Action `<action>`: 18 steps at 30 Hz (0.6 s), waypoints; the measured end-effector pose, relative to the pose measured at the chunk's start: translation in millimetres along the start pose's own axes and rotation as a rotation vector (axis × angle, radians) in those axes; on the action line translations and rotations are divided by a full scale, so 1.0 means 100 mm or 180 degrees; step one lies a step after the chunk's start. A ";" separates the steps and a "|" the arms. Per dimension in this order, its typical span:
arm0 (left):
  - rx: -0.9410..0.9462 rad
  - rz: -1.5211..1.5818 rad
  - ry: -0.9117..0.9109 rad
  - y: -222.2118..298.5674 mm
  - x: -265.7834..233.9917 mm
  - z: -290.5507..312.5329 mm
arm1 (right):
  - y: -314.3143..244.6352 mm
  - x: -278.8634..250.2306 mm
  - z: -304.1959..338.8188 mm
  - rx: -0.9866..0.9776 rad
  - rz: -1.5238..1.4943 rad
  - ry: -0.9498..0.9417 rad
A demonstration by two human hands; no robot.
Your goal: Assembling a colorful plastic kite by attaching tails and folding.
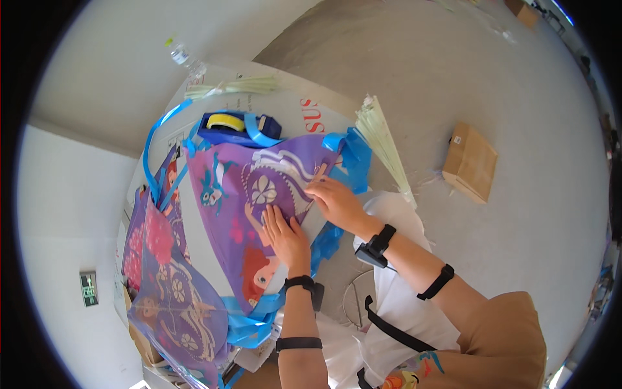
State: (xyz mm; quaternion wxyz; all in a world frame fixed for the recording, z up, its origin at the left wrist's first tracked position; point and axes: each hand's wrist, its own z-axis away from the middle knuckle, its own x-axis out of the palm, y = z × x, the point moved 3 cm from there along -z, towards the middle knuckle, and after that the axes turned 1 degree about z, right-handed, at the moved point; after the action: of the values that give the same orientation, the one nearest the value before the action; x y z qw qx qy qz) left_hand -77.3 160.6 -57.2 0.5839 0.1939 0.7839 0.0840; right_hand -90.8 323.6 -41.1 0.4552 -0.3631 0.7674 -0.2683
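A purple kite sail point(223, 188) printed with a red-haired mermaid and a blue sea creature lies on the table in front of me, with blue strips along its near edge. My left hand point(285, 240) rests flat on its lower middle, fingers stretched out. Close to its right edge, my right hand point(335, 202) has its fingers bent and pinched together over the print. What is between those fingertips, if anything, is too small to tell. Crumpled blue plastic film point(353, 159) hangs at the right corner of the sail.
A blue tape dispenser point(236, 128) stands behind the sail. More printed sails point(178, 301) lie at left. Bundles of pale sticks point(382, 139) rest at the table's right edge and at the back, near a plastic bottle point(184, 58). A cardboard box point(470, 162) sits on the floor.
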 end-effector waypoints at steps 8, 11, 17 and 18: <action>-0.0187 -0.0116 -0.0133 -0.06 0.12 0.09 | 0.45 -0.47 -0.08 0.1341 -0.0765 0.0761; -0.0204 -0.0086 -0.0148 -0.06 0.11 0.07 | 0.55 -0.46 0.01 0.1928 -0.1404 0.0545; -0.0252 0.0224 -0.0109 -0.09 0.08 0.07 | 0.53 -0.37 -0.04 0.2336 -0.2530 0.0982; -0.0325 0.0307 -0.0147 -0.09 0.07 0.07 | 0.51 -0.35 -0.07 0.2401 -0.2655 0.1083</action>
State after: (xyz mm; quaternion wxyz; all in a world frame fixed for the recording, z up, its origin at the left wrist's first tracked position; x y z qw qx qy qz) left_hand -74.5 154.5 -68.8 0.6061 0.2033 0.7547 0.1473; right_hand -101.5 382.3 -58.7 0.2793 -0.3992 0.4735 -0.7338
